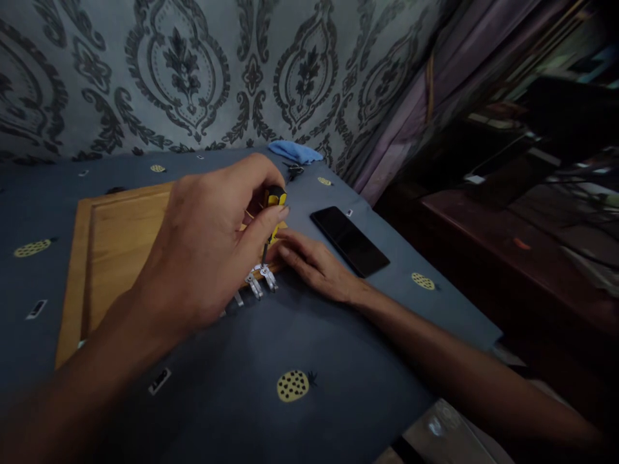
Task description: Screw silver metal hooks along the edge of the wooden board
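Note:
My left hand (213,238) is closed around a yellow and black screwdriver (274,205), held upright with its tip down at a small silver metal bracket (264,277) by the wooden board's (116,251) near right corner. My right hand (314,263) lies flat on the cloth beside the bracket, fingers stretched toward the screwdriver tip and touching the board's edge. More small metal pieces (239,298) lie just left of the bracket, partly hidden under my left hand.
A black phone (349,240) lies face up to the right of my right hand. A blue cloth (294,152) and a small dark tool (293,171) sit at the table's far edge by the patterned wall. The blue tablecloth (309,348) ends at the right edge.

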Action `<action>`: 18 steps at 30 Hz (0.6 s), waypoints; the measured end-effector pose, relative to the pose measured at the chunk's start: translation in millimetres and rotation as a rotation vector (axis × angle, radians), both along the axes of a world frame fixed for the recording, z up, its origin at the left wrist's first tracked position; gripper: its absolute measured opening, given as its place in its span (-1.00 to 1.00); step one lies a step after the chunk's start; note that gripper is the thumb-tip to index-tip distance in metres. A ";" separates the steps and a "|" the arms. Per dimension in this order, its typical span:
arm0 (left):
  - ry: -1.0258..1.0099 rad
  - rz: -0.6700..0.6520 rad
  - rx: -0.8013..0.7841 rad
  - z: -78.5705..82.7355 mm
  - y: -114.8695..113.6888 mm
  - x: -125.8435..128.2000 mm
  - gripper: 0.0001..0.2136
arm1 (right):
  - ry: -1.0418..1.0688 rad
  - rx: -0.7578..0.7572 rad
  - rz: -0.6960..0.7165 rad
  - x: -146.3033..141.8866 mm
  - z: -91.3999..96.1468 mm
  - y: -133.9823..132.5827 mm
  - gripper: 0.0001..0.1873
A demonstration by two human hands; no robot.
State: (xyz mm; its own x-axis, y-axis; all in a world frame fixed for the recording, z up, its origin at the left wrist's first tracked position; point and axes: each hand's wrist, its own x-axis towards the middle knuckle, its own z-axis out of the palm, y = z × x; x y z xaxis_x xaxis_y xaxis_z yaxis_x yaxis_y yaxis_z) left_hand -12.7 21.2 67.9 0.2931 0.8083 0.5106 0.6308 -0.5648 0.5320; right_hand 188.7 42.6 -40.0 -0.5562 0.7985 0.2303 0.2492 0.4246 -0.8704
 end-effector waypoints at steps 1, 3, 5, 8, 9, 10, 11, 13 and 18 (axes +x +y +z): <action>0.001 0.003 -0.001 -0.6 0.2 0.3 -0.92 | -0.003 0.003 -0.001 0.0 0.3 0.0 -0.61; 0.000 0.005 -0.005 -1.6 0.5 1.1 -0.92 | -0.009 0.016 -0.002 0.1 1.0 -0.1 -0.61; -0.008 0.005 -0.017 -2.0 0.8 1.7 -0.93 | -0.016 0.017 -0.003 0.3 1.5 -0.2 -0.62; -0.007 0.007 -0.045 -1.9 1.2 2.3 -0.93 | -0.013 -0.004 0.001 0.8 2.0 -0.3 -0.62; -0.004 0.007 -0.049 -1.8 1.4 2.4 -0.94 | -0.010 -0.006 0.003 0.9 2.0 -0.3 -0.62; -0.003 0.005 -0.049 -1.8 1.6 2.6 -0.94 | -0.009 -0.005 0.004 1.0 2.0 -0.3 -0.61; -0.002 0.000 -0.050 -2.0 1.9 2.7 -0.94 | -0.010 -0.001 0.004 1.0 2.0 -0.2 -0.60; -0.011 -0.006 -0.053 -2.5 2.3 2.9 -0.94 | -0.021 0.017 0.001 1.0 2.3 -0.1 -0.58; -0.019 -0.012 -0.045 -4.3 3.0 3.0 -0.93 | -0.033 0.024 0.019 0.8 6.0 0.4 -0.57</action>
State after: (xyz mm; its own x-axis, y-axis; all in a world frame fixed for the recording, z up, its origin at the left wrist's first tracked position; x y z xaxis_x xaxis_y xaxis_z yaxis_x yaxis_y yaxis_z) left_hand -9.7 24.1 63.6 0.2938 0.8272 0.4790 0.6139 -0.5474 0.5688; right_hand 189.5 43.1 -34.0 -0.5789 0.7823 0.2299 0.2697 0.4498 -0.8514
